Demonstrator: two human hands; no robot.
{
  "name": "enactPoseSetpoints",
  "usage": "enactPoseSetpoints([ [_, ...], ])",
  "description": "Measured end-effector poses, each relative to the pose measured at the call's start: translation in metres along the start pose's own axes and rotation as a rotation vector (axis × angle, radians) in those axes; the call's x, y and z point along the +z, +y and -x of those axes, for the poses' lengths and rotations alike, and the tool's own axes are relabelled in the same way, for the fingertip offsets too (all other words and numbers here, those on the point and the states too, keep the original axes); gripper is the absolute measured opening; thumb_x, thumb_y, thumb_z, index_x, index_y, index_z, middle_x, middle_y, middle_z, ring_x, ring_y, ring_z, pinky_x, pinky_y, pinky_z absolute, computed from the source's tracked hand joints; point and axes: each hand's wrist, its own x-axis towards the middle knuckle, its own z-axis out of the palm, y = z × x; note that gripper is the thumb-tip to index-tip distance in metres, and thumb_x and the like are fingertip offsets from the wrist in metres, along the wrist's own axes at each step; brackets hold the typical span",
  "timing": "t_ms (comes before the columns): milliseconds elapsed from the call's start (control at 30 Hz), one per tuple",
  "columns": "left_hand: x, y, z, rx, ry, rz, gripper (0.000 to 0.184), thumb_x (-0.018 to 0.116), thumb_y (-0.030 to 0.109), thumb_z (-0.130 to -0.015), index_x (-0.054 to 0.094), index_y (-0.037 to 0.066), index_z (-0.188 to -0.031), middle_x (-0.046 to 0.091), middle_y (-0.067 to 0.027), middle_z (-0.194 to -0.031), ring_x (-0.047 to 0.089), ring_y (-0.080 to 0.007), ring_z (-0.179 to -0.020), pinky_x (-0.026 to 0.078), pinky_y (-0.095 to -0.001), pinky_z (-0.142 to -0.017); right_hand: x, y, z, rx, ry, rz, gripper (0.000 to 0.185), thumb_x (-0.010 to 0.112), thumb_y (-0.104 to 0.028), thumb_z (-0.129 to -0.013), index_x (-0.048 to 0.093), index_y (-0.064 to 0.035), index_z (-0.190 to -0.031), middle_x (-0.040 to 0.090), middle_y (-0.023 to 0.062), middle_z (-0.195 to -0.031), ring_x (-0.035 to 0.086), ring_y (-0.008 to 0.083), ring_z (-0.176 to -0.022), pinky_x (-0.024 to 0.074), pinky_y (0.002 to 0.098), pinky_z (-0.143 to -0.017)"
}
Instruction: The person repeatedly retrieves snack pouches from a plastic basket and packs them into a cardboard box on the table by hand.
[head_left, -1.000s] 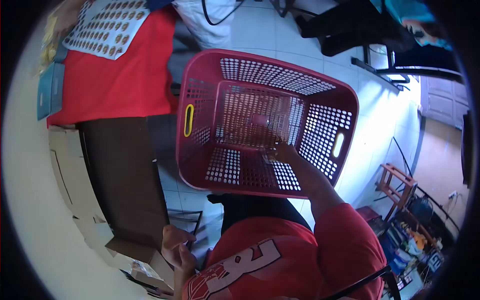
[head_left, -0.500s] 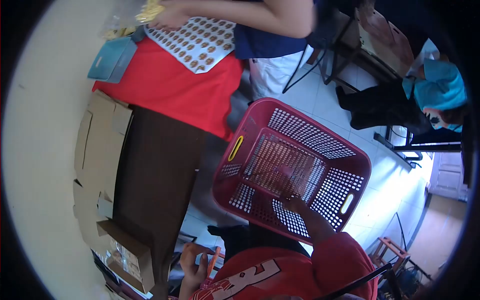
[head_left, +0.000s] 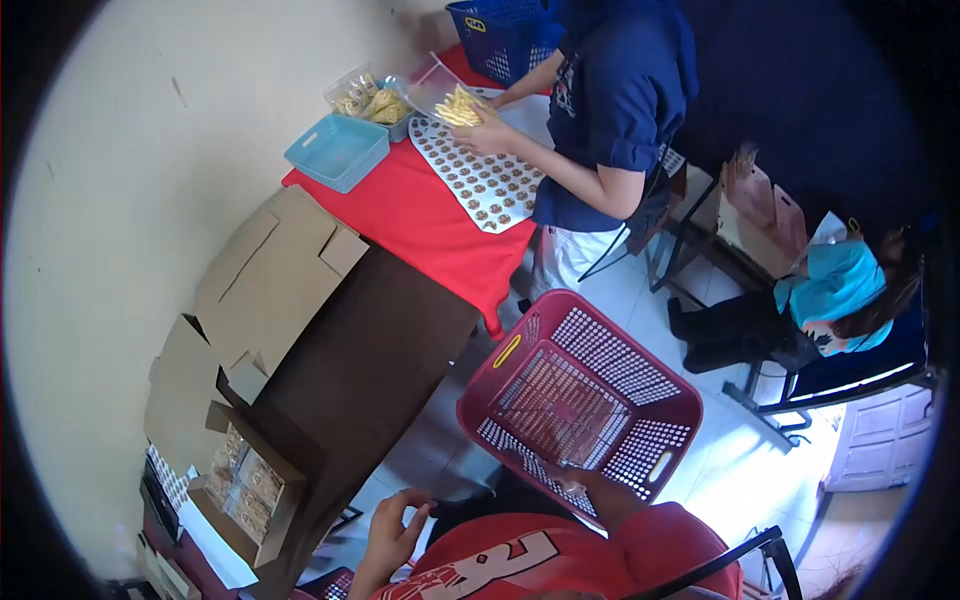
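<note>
My left hand (head_left: 394, 532) is raised beside my red shirt, thumb and fingers curled toward each other; anything between them is too small to make out. My right hand (head_left: 577, 482) reaches over the near side of a maroon plastic basket (head_left: 681, 396). Its fingers are bent around something small and shiny that I cannot identify. The basket has perforated walls and yellow handles, and a faint pinkish patch shows on its bottom. At the left, an open cardboard box (head_left: 283, 520) holds clear packs of snacks (head_left: 246, 484).
Across the red-covered table (head_left: 400, 200), a co-worker in dark blue (head_left: 625, 110) holds a clear bag of yellow sticks (head_left: 459, 106) over a sticker sheet (head_left: 488, 186). A teal basket (head_left: 338, 152) and flattened cardboard (head_left: 270, 270) lie nearby. Another person (head_left: 835, 295) sits at the right.
The view has swung, bringing more of the table and co-worker into sight. My right hand has drawn back toward the basket's near wall. An orange strip beside my left hand is no longer visible.
</note>
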Motion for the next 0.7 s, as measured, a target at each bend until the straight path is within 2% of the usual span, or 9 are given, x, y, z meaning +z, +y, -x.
enactPoseSetpoints([
  [100,-0.004,-0.005,0.012,-0.014,-0.122,0.072,0.028,0.061,0.016,-0.086,0.054,0.0,-0.108,0.066,-0.0145,-0.093,0.063,-0.0296,-0.09,0.049,-0.0372,-0.078,-0.021,-0.022,0.011,0.034,-0.036,-0.075,0.06,0.056,-0.051,-0.083,0.051,-0.0109,-0.128,0.059,0.012,-0.115,0.057,0.025,-0.106,0.049,0.041,-0.084],
  [200,-0.02,-0.012,0.032,-0.138,-0.27,0.131,0.041,0.057,0.027,-0.091,0.046,0.001,-0.121,0.063,-0.0176,-0.108,0.062,-0.0317,-0.099,0.048,-0.0368,-0.087,-0.066,-0.034,0.022,0.043,-0.065,-0.141,0.06,0.056,-0.051,-0.083,0.051,-0.0102,-0.128,0.06,0.0116,-0.115,0.058,0.0242,-0.105,0.0494,0.0401,-0.083],
  [267,-0.031,-0.035,0.043,-0.192,-0.212,0.116,0.042,0.057,0.029,-0.091,0.046,0.002,-0.12,0.062,-0.0177,-0.11,0.061,-0.0322,-0.102,0.048,-0.0371,-0.088,-0.088,-0.052,0.033,0.054,-0.098,-0.16,0.061,0.056,-0.051,-0.083,0.052,-0.0097,-0.128,0.06,0.0114,-0.114,0.058,0.0237,-0.104,0.0496,0.0395,-0.083],
  [333,-0.048,-0.046,0.059,-0.293,-0.157,0.133,0.045,0.057,0.033,-0.09,0.047,0.002,-0.121,0.06,-0.0186,-0.116,0.058,-0.0332,-0.108,0.047,-0.0377,-0.091,-0.135,-0.056,0.021,-0.049,-0.312,-0.062,0.062,0.058,-0.049,-0.082,0.052,-0.006,-0.126,0.062,0.0077,-0.11,0.06,0.0166,-0.096,0.0499,0.0317,-0.078],
  [433,-0.071,-0.078,0.087,-0.307,-0.069,0.142,0.046,0.057,0.033,-0.091,0.047,0.001,-0.122,0.059,-0.0198,-0.118,0.057,-0.0336,-0.11,0.046,-0.0379,-0.092,-0.164,-0.14,0.106,0.033,-0.48,-0.097,0.056,0.057,-0.045,-0.084,0.053,-0.0086,-0.126,0.063,0.0074,-0.108,0.06,0.0141,-0.094,0.0486,0.0265,-0.078],
  [500,-0.094,-0.086,0.106,-0.355,-0.053,0.137,0.047,0.057,0.033,-0.091,0.046,0.0,-0.124,0.056,-0.0208,-0.122,0.056,-0.0338,-0.112,0.045,-0.0382,-0.094,-0.11,-0.279,0.218,-0.264,-0.434,0.34,0.05,0.06,-0.033,-0.085,0.052,-0.0061,-0.127,0.062,0.0089,-0.11,0.06,0.014,-0.096,0.0474,0.0243,-0.082],
  [533,-0.101,-0.101,0.117,-0.295,0.009,0.154,0.046,0.057,0.031,-0.09,0.046,0.001,-0.123,0.057,-0.0194,-0.121,0.057,-0.0322,-0.11,0.045,-0.0377,-0.093,-0.08,-0.319,0.233,-0.268,-0.463,0.38,0.05,0.06,-0.033,-0.085,0.052,-0.0061,-0.127,0.062,0.0089,-0.11,0.06,0.014,-0.096,0.0474,0.0243,-0.082],
  [600,-0.12,-0.129,0.147,-0.269,0.094,0.174,0.045,0.058,0.03,-0.09,0.046,0.001,-0.123,0.057,-0.0181,-0.121,0.058,-0.0306,-0.108,0.045,-0.0373,-0.092,-0.005,-0.381,0.254,-0.593,-0.898,-0.165,0.047,0.062,-0.021,-0.086,0.049,-0.0017,-0.127,0.06,0.0098,-0.113,0.06,0.016,-0.1,0.0462,0.0271,-0.089],
  [700,-0.162,-0.16,0.175,-0.273,0.482,0.481,0.04,0.061,0.021,-0.089,0.047,0.001,-0.12,0.057,-0.0093,-0.108,0.057,-0.0182,-0.094,0.047,-0.0314,-0.082,0.121,-0.461,0.251,-0.675,-0.904,-0.382,0.052,0.061,-0.014,-0.085,0.042,0.001,-0.131,0.057,0.0094,-0.119,0.056,0.018,-0.109,0.0437,0.0308,-0.095],
])
